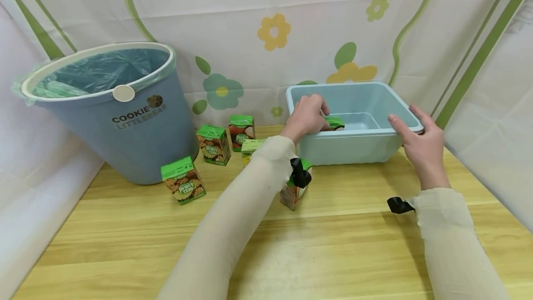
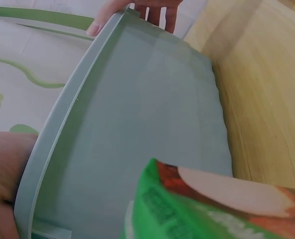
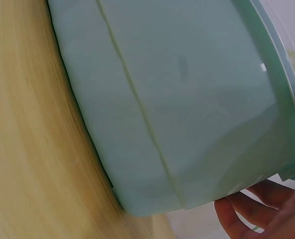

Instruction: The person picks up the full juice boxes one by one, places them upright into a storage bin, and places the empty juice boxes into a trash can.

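My left hand (image 1: 309,114) reaches over the near rim of a light blue plastic bin (image 1: 350,148), toward its left end. Its curled fingers hold a small green-topped snack box (image 1: 335,123) low inside, partly hidden by the hand and the rim. The right hand (image 1: 425,148) grips the bin's right front corner, thumb at the rim and fingers round the outer end. In the right wrist view those fingers (image 3: 252,211) show by the bin's end wall. Another snack box (image 1: 294,192) stands in front of the bin, partly behind my left wrist; it looms close in the left wrist view.
Several more snack boxes (image 1: 213,145) stand left of the bin, one partly covered by my left sleeve. A large blue bucket (image 1: 141,142) with a clear liner stands at the left on the wooden table (image 1: 125,244). A flowered cloth (image 1: 233,22) hangs behind.
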The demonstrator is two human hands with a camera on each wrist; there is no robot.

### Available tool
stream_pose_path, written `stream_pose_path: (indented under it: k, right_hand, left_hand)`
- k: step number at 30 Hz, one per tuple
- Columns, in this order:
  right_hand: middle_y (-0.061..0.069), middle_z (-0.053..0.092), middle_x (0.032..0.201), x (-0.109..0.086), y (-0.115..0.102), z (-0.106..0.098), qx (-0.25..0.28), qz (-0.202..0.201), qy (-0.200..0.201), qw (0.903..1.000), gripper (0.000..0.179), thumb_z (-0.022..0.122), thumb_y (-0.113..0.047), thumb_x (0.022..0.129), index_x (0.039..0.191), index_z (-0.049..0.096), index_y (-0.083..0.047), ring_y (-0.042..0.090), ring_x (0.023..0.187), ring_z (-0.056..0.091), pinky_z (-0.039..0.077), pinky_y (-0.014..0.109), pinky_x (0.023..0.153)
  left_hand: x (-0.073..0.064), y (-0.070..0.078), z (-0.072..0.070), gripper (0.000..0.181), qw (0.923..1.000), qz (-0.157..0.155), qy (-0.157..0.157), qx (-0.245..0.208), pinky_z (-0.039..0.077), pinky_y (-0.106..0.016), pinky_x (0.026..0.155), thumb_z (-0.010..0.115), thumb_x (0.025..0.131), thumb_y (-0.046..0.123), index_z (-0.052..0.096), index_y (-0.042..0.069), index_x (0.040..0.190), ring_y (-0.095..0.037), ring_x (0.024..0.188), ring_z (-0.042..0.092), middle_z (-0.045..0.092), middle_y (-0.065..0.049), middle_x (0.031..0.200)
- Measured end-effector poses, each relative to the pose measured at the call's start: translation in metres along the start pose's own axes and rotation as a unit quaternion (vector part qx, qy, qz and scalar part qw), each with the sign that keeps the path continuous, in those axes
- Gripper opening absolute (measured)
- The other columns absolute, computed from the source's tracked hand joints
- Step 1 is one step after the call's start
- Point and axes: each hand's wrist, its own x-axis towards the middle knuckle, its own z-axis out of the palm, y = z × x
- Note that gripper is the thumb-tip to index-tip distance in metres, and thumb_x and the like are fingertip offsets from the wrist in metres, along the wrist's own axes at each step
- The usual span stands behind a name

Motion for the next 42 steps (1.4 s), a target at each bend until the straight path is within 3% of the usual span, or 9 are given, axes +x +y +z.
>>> stream_pose_path:
  k: [3, 5, 6, 10, 11, 13, 20, 28, 42]
  right_hand:
    - [0.007, 0.036, 0.172, 0.0, 0.0, 0.0, -0.002, 0.001, 0.0, 1.0, 0.08, 0.072, -0.06, 0.094, 0.164, 0.039, -0.039, -0.003, 0.103, 0.05, 0.047, 0.004, 0.07]
    - [0.007, 0.037, 0.172, 0.0, 0.0, 0.0, -0.003, 0.0, 0.0, 1.0, 0.08, 0.072, -0.061, 0.094, 0.164, 0.039, -0.04, -0.002, 0.102, 0.05, 0.046, 0.004, 0.07]
    - [0.007, 0.037, 0.172, -0.001, 0.0, 0.0, -0.003, 0.0, -0.001, 1.0, 0.08, 0.072, -0.061, 0.094, 0.164, 0.039, -0.039, -0.003, 0.102, 0.05, 0.046, 0.004, 0.07]
    - [0.006, 0.036, 0.172, -0.001, -0.001, 0.001, -0.001, -0.001, -0.004, 1.0, 0.08, 0.072, -0.059, 0.095, 0.164, 0.039, -0.039, -0.003, 0.102, 0.05, 0.046, 0.004, 0.07]
    - [0.005, 0.035, 0.173, -0.002, -0.001, 0.001, 0.0, -0.001, -0.005, 1.0, 0.08, 0.072, -0.059, 0.095, 0.164, 0.039, -0.039, -0.003, 0.102, 0.05, 0.046, 0.004, 0.07]
    - [0.006, 0.035, 0.172, -0.002, -0.001, 0.0, 0.001, 0.001, -0.005, 1.0, 0.079, 0.072, -0.059, 0.095, 0.164, 0.039, -0.039, -0.003, 0.101, 0.05, 0.046, 0.004, 0.07]
    - [0.006, 0.036, 0.171, -0.002, 0.001, -0.002, -0.002, 0.006, -0.006, 1.0, 0.079, 0.072, -0.058, 0.095, 0.164, 0.039, -0.04, -0.003, 0.1, 0.05, 0.046, 0.004, 0.07]
    - [-0.001, 0.031, 0.175, -0.004, 0.004, -0.005, -0.006, 0.016, -0.006, 0.9998, 0.078, 0.071, -0.06, 0.095, 0.163, 0.038, -0.043, -0.003, 0.108, 0.048, 0.045, 0.003, 0.072]
    - [0.011, 0.037, 0.17, -0.002, -0.002, 0.0, -0.002, 0.018, -0.006, 0.9998, 0.079, 0.071, -0.059, 0.095, 0.164, 0.038, -0.04, -0.004, 0.103, 0.048, 0.046, 0.003, 0.07]
  left_hand:
    - [0.001, 0.001, 0.0, 0.034, 0.9999, 0.004, 0.001, 0.014, 0.061, -0.033, 0.099, 0.08, 0.094, 0.008, 0.076, 0.014, 0.128, -0.018, 0.123, 0.07, 0.076, -0.001, 0.131]
    - [0.003, 0.0, 0.001, 0.008, 0.9999, 0.008, -0.006, 0.011, 0.058, -0.025, 0.084, 0.078, 0.096, 0.009, 0.077, 0.006, 0.103, -0.013, 0.093, 0.07, 0.074, -0.003, 0.1]
    - [0.003, 0.0, 0.001, 0.014, 0.9999, 0.009, -0.007, 0.01, 0.051, -0.022, 0.077, 0.079, 0.096, 0.01, 0.068, 0.003, 0.089, -0.009, 0.08, 0.059, 0.063, -0.003, 0.086]
    - [0.002, -0.002, -0.001, 0.02, 0.9999, 0.01, 0.009, -0.008, 0.05, -0.017, 0.076, 0.083, 0.094, 0.016, 0.073, 0.0, 0.09, -0.007, 0.076, 0.06, 0.067, -0.001, 0.08]
    - [0.001, -0.002, -0.001, 0.02, 0.9997, 0.013, 0.016, -0.013, 0.057, -0.019, 0.084, 0.084, 0.093, 0.018, 0.081, 0.005, 0.108, -0.009, 0.091, 0.072, 0.079, -0.002, 0.095]
    - [-0.001, -0.003, -0.003, 0.038, 0.9991, 0.018, 0.026, -0.027, 0.059, -0.024, 0.098, 0.084, 0.093, 0.021, 0.078, 0.015, 0.129, -0.011, 0.117, 0.074, 0.081, 0.0, 0.121]
    - [-0.014, -0.009, -0.008, 0.029, 0.9918, 0.033, 0.046, -0.115, 0.058, -0.026, 0.097, 0.081, 0.096, 0.023, 0.08, 0.016, 0.124, -0.015, 0.118, 0.069, 0.082, 0.001, 0.112]
    - [-0.033, -0.01, -0.021, 0.025, 0.9779, 0.026, 0.084, -0.19, 0.06, -0.022, 0.078, 0.079, 0.098, 0.024, 0.079, 0.015, 0.121, -0.01, 0.089, 0.075, 0.081, 0.001, 0.11]
    - [-0.09, -0.031, -0.055, 0.022, 0.9526, 0.023, 0.126, -0.276, 0.061, -0.03, 0.086, 0.081, 0.096, 0.024, 0.08, 0.019, 0.118, -0.014, 0.101, 0.074, 0.081, 0.002, 0.113]
